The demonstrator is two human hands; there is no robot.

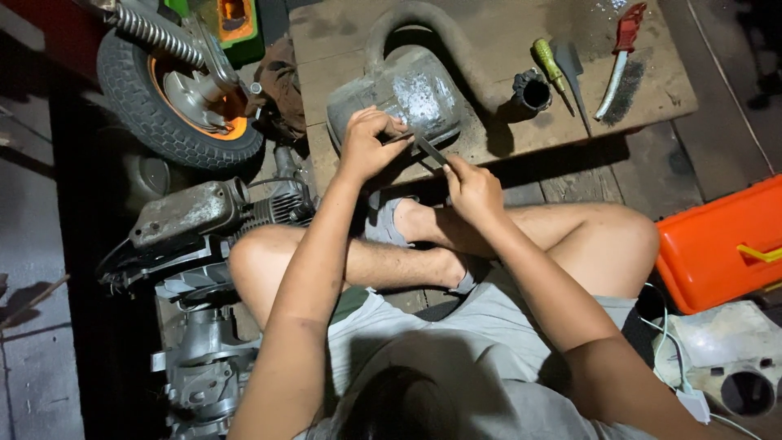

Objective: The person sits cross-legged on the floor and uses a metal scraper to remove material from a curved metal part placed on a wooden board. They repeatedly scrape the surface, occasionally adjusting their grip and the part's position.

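Grey metal, dented and scuffed, makes up the exhaust muffler (411, 96) lying on the wooden tabletop (505, 49), its curved pipe arching toward a black open end near a green-handled screwdriver (550, 65) and a red-handled knife (619, 57). Both hands grip one thin metal file (429, 149) laid slantwise against the muffler's near edge: the left hand (368, 143) pinches its upper end with fingers closed, while the right hand (472, 189) closes around its lower end. Beside the crossed legs stand a small wheel (175, 94), engine parts (204, 244) and an orange case (721, 244).

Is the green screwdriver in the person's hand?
No, the green screwdriver lies on the wooden board, away from both hands, which hold a flat metal file.
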